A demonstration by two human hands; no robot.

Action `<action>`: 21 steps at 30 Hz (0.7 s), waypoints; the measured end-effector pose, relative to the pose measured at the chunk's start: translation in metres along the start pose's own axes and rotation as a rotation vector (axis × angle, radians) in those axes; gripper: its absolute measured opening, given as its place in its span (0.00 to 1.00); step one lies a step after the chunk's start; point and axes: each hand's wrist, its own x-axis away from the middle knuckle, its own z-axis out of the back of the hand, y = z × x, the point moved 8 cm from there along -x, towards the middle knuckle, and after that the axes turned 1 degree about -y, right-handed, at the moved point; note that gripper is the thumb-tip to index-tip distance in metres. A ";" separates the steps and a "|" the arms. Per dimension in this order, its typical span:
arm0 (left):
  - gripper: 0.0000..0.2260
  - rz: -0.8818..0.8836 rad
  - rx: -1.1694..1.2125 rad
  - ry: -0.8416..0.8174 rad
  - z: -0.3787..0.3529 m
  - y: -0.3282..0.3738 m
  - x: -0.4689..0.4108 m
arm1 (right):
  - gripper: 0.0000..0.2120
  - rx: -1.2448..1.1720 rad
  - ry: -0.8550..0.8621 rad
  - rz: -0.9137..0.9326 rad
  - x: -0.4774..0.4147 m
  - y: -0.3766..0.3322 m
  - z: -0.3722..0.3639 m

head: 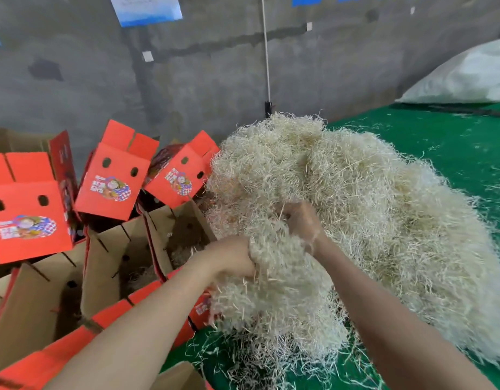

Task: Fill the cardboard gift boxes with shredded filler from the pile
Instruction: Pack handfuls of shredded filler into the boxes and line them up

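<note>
My left hand [234, 258] is closed around a thick clump of shredded filler [274, 266], fingers curled into it from the left. My right hand [301, 220] is just beyond it and a little higher, also curled shut on strands of the same clump, with its fingertips buried in the pale shreds. The clump hangs down between and below both hands, and its far side is still joined to the pile [378, 198].

The pile rises on the right, on a green tabletop [457, 153], and reaches from the near edge towards the far wall. Loose strands lie scattered on the green around it.

To the left of my hands stand the cardboard gift boxes [113, 249], open at the top, brown inside and red outside, close together in a row. Their red flaps [113, 187] stand up on the far side, each with two oval holes and a printed picture label. The box nearest the pile [187, 232] touches the filler's left edge, and some shreds show at its bottom.

Farther off, a white sack [468, 77] lies on the far right of the tabletop. A white cord [266, 52] hangs down the grey wall [201, 80] behind the pile.
</note>
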 end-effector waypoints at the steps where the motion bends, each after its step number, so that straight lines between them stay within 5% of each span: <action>1: 0.06 0.115 0.037 0.061 0.007 -0.010 -0.003 | 0.10 0.027 0.043 0.059 0.000 -0.006 0.004; 3: 0.12 0.206 0.085 0.317 0.025 -0.025 -0.005 | 0.12 0.069 0.076 0.139 0.006 -0.010 0.004; 7: 0.13 0.257 0.628 0.753 0.049 -0.044 0.010 | 0.20 0.058 0.230 0.263 0.031 -0.009 -0.002; 12: 0.07 0.267 1.157 0.732 0.041 -0.050 0.001 | 0.16 -0.094 0.384 0.514 0.061 -0.024 -0.001; 21: 0.05 0.472 1.759 0.709 0.031 -0.054 0.003 | 0.04 0.063 0.349 0.350 0.051 0.026 -0.020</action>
